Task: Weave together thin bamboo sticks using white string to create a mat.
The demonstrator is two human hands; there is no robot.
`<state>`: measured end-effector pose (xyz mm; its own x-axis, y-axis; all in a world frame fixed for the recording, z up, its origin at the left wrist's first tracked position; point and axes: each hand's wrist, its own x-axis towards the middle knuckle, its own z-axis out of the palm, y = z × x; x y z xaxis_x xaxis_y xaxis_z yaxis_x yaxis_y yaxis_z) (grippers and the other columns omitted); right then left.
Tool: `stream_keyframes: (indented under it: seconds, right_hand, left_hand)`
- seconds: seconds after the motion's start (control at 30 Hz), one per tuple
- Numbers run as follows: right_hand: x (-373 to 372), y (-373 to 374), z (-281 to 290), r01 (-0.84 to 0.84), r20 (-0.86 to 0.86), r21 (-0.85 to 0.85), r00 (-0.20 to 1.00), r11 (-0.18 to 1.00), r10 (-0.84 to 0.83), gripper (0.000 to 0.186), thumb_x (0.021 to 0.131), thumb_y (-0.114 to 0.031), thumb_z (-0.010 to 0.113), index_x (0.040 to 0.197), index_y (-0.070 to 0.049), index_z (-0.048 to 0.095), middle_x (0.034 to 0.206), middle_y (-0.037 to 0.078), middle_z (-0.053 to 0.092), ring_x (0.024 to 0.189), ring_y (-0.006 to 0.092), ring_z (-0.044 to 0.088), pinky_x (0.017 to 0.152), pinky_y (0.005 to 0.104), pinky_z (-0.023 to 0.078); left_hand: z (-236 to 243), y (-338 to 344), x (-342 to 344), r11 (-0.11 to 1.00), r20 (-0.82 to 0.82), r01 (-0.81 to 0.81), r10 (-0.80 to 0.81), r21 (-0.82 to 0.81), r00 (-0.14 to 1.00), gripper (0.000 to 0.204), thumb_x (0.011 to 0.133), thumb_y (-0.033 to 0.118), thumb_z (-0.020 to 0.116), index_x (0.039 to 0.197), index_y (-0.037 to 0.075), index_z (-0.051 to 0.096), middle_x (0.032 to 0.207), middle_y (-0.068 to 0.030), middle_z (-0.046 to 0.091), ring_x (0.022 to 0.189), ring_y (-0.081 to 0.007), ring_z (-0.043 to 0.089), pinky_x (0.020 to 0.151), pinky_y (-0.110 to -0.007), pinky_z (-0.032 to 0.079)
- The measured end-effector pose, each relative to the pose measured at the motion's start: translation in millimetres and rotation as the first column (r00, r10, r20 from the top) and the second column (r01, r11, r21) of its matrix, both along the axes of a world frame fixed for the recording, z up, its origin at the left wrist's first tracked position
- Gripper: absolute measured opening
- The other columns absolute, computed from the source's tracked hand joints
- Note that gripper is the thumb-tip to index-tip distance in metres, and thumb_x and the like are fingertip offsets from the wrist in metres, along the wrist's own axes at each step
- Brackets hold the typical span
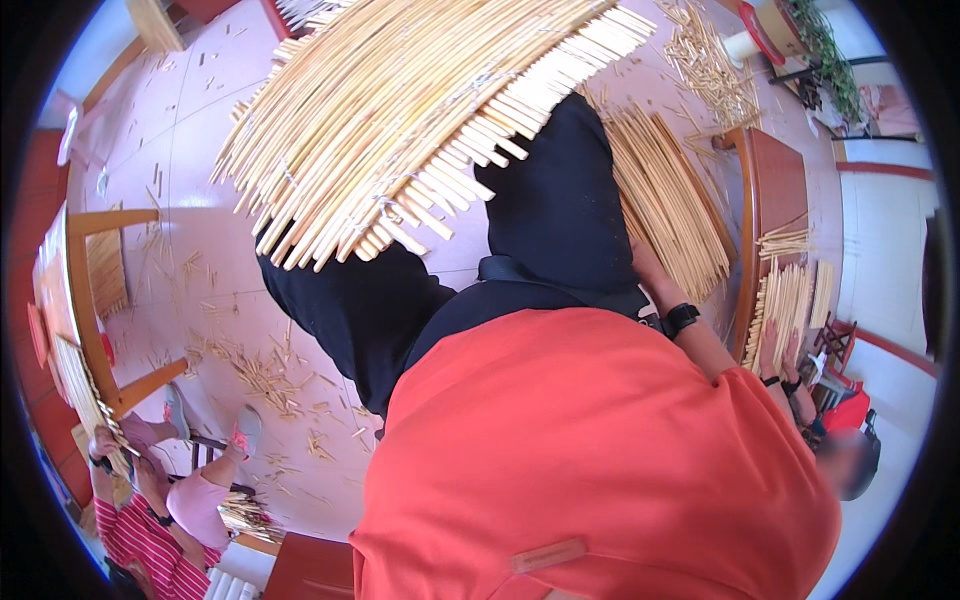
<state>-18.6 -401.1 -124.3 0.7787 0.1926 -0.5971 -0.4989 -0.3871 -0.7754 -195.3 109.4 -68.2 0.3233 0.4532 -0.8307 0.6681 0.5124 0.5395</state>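
A wide mat of pale yellow reed stalks (400,110), tied across with thin string, lies over my knees, its cut ends uneven along the near right edge. On my right, my right hand (650,270) hangs down beside my thigh, with a black watch (681,318) on the wrist. It is nearest to a pile of long stalks (670,200) at my right side. Its fingers are mostly hidden behind my leg, so I cannot tell if they hold anything. My left hand is out of view.
Cut stalk pieces (265,375) litter the floor, with a heap (710,65) at the far right. A wooden table (85,300) stands left, where a person in a striped top (165,530) handles stalks. Another person's hands (778,345) rest on stalks on the right table (775,185).
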Motion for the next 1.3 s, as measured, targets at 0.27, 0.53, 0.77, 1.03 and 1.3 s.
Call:
stream_keyframes:
  seconds: [0.27, 0.53, 0.77, 1.03, 1.3]
  right_hand:
    - [95, 132, 132, 0.321, 0.542, -0.045, 0.803, 0.946, -0.246, 0.043, 0.094, -0.030, 0.055, 0.123, 0.001, 0.053, 0.111, 0.014, 0.060, 0.104, 0.0229, 0.057, 0.093, 0.0344, 0.043]
    - [98, 160, 130, 0.159, 0.805, -0.296, 0.572, 0.942, 0.157, 0.073, 0.090, -0.039, 0.060, 0.138, 0.008, 0.031, 0.137, 0.027, 0.039, 0.131, 0.0361, 0.036, 0.110, 0.0413, 0.026]
    - [99, 161, 131, 0.141, 0.767, -0.253, 0.632, 0.957, 0.110, 0.072, 0.089, -0.036, 0.061, 0.138, 0.008, 0.031, 0.139, 0.025, 0.039, 0.132, 0.0334, 0.036, 0.111, 0.0400, 0.025]
    - [99, 165, 132, 0.151, 0.770, -0.235, 0.631, 0.960, 0.089, 0.071, 0.089, -0.032, 0.061, 0.138, 0.008, 0.030, 0.138, 0.025, 0.039, 0.132, 0.0320, 0.035, 0.111, 0.0391, 0.023]
    - [99, 164, 127, 0.158, 0.783, -0.189, 0.620, 0.969, 0.051, 0.069, 0.088, -0.027, 0.063, 0.137, 0.009, 0.032, 0.139, 0.024, 0.039, 0.132, 0.0308, 0.035, 0.112, 0.0385, 0.023]
  left_hand:
    - [-8, -7, -15, 0.996, -0.038, -0.046, 0.043, -0.078, 0.998, 0.059, 0.093, 0.048, 0.046, 0.124, -0.002, 0.051, 0.103, -0.0120, 0.060, 0.089, -0.0225, 0.058, 0.078, -0.035, 0.049]
    - [-11, -13, -18, 0.986, -0.084, -0.073, 0.061, -0.148, 0.995, 0.061, 0.094, 0.049, 0.046, 0.125, -0.002, 0.050, 0.105, -0.0129, 0.060, 0.092, -0.0235, 0.059, 0.080, -0.036, 0.049]
    - [-14, -16, -16, 0.979, -0.099, -0.088, 0.071, -0.182, 0.993, 0.062, 0.094, 0.051, 0.045, 0.126, -0.002, 0.050, 0.108, -0.0137, 0.061, 0.094, -0.0244, 0.060, 0.081, -0.037, 0.050]
    - [-16, -17, -10, 0.974, -0.106, -0.109, 0.089, -0.200, 0.990, 0.063, 0.094, 0.052, 0.045, 0.128, -0.002, 0.049, 0.111, -0.0146, 0.061, 0.097, -0.0255, 0.060, 0.083, -0.037, 0.050]
    - [-17, -15, -1, 0.921, -0.127, -0.140, 0.100, -0.363, 0.987, 0.080, 0.083, 0.065, 0.053, 0.133, 0.004, 0.046, 0.131, -0.0163, 0.052, 0.115, -0.0279, 0.054, 0.096, -0.044, 0.043]
